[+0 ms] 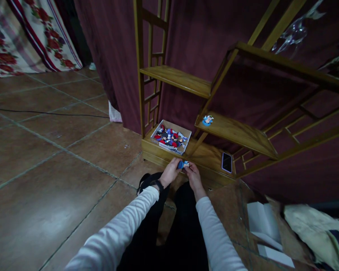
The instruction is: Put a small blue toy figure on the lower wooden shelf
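Observation:
Both my hands meet in front of the low wooden shelf, closed on a small figurine with a blue base. My left hand grips the blue base side. Fingers of my right hand pinch the white and blue figure part. Just beyond them, an open cardboard box holds a jumble of small red, blue, black and white figures. Another figurine, on a round blue base, stands at the left end of the raised shelf.
A phone lies on the bottom shelf to the right. The wooden rack rises ahead against a dark red curtain. White box pieces and a pale cloth bag lie on the floor at right. A black cable crosses the tiles.

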A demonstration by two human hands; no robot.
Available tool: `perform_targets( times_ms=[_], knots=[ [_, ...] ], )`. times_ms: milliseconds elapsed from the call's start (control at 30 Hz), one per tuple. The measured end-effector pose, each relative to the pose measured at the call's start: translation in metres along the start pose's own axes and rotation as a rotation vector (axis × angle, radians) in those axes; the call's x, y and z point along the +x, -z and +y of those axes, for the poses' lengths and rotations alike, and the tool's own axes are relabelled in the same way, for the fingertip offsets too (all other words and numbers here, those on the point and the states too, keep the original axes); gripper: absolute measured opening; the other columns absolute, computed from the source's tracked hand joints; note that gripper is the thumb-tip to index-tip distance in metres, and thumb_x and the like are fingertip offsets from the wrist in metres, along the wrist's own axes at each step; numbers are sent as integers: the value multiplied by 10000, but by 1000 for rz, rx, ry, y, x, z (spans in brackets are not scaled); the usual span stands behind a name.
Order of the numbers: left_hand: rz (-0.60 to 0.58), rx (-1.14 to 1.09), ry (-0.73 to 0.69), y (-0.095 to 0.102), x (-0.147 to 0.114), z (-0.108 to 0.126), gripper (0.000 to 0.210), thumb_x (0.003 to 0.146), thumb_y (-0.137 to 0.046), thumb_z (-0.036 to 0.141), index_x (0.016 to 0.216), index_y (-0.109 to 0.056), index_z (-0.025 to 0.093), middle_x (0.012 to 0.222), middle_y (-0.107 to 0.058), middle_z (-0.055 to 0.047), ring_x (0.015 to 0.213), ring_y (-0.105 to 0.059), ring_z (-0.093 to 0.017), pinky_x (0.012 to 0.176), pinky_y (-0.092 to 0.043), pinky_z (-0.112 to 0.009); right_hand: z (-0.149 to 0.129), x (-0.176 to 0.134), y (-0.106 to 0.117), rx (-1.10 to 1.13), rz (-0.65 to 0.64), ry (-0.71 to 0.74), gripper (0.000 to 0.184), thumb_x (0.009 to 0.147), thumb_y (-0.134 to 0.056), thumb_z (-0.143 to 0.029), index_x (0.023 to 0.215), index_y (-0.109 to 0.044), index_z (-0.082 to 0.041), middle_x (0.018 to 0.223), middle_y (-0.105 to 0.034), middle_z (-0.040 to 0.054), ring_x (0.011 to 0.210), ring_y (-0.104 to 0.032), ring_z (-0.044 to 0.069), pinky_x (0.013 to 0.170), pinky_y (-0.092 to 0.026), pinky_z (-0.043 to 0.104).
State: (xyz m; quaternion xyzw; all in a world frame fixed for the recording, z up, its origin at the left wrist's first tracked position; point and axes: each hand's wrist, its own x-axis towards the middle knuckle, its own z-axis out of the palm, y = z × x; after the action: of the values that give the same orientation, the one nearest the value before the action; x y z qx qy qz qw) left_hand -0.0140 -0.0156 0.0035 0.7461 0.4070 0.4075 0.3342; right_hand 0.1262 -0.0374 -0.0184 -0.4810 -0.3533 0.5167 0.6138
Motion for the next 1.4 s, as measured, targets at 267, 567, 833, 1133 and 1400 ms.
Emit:
perform_targets(
  times_ms=[267, 567, 833, 1133, 1400],
  knots=[
    [-147, 444, -121, 10, -8, 17, 433, 815, -385, 70, 1225, -398, 211, 1234, -441, -97, 1175, -409, -199, 945, -399, -353, 1, 1, -1, -17, -31, -7, 287, 633, -667, -289, 896, -579, -217, 892, -629, 7, 818, -571, 159, 768, -472, 325],
    [-251, 696, -242, 10, -16, 23, 419, 847, -327, 82, 1246, -386, 194, 1313, -418, -125, 1287, -300, -212, 976, -369, -365, 6, 3, 6, -82, -47, 27, 270, 642, -644, -293, 892, -579, -216, 911, -631, 12, 817, -568, 153, 760, -460, 301],
    [-115, 162, -92, 3, -14, 14, 456, 784, -453, 57, 1205, -474, 231, 1255, -479, -88, 1199, -415, -190, 1004, -344, -355, 3, 0, 4, -87, -25, 48, 272, 648, -645, -290, 900, -579, -215, 893, -635, 10, 816, -570, 156, 778, -452, 305],
    [-55, -1114, 665, -1, 4, -10, 341, 682, -684, 144, 1014, -602, 133, 905, -657, -75, 798, -630, -135, 824, -497, -317, -3, 0, 0, -37, 47, 98, 300, 648, -661, -330, 910, -581, -209, 891, -639, 16, 804, -576, 160, 749, -460, 299],
    [-94, -1170, 722, 1, 8, -9, 248, 678, -691, 111, 910, -604, 123, 868, -677, -68, 806, -644, -133, 835, -500, -304, -6, -2, 0, -34, 87, 136, 330, 667, -639, -359, 952, -570, -209, 915, -633, 21, 830, -579, 162, 751, -476, 305]
  ],
)
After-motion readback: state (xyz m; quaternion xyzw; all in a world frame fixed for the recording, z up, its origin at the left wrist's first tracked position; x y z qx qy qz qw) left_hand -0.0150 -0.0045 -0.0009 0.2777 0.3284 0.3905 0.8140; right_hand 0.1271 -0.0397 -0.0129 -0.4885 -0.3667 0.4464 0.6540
